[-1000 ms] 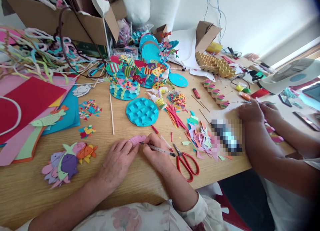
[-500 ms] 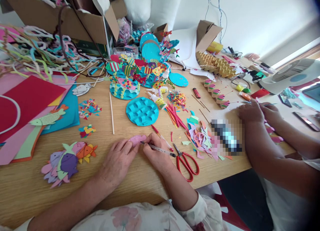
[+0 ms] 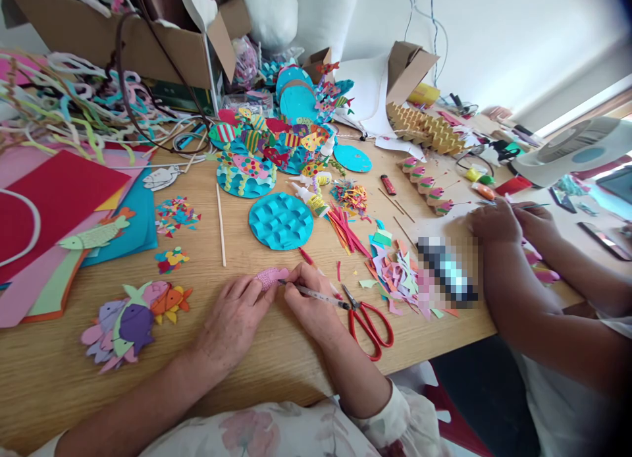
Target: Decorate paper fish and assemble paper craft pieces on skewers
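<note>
A small pink paper fish (image 3: 269, 278), covered in fine marks, lies on the table between my two hands. The fingers of my left hand (image 3: 236, 312) grip it along its left and lower edges. My right hand (image 3: 310, 307) is closed around a clear-barrelled pen (image 3: 323, 297) whose tip meets the fish's tail end. Red-handled scissors (image 3: 369, 325) lie just right of that hand, and a red pen (image 3: 316, 270) lies partly behind it. Beyond the fish sits a blue paper disc (image 3: 280, 221) with curled scales.
Stacked paper fish (image 3: 121, 325) lie at left, near coloured paper sheets (image 3: 59, 200). Paper scraps (image 3: 399, 272) and red strips (image 3: 345, 226) lie right of centre. Glue bottles (image 3: 313, 200) and finished fish pieces (image 3: 266, 137) stand farther back. A co-worker's hands (image 3: 498, 223) are at far right.
The top end of the pen in my right hand has shifted very slightly to the right. My left hand and the fish stay in place.
</note>
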A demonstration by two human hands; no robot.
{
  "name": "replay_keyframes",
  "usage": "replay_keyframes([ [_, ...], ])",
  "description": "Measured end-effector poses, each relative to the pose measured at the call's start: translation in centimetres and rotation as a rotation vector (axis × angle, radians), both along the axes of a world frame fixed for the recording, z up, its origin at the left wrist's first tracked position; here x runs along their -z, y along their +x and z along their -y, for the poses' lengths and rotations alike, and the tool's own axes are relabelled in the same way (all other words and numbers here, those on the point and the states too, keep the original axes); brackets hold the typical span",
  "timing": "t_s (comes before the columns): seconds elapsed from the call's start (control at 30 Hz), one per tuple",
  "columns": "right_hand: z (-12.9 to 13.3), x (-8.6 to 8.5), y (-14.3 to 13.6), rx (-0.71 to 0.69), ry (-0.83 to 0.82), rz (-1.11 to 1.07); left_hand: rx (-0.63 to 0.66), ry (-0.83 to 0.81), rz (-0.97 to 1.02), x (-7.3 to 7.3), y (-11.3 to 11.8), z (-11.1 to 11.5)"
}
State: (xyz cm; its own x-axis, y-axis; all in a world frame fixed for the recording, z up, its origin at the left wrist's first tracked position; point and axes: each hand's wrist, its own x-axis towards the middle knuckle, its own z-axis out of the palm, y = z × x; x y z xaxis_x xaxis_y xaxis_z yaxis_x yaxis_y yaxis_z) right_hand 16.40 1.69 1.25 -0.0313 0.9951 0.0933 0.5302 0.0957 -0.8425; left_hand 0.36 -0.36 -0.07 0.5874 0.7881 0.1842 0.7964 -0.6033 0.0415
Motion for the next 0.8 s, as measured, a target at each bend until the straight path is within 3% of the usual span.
replay_keyframes([
  [0.8,-0.13,0.37,0.13,0.036,0.000,-0.064,0.024,0.001,-0.006,-0.06,0.03,-0.02],
])
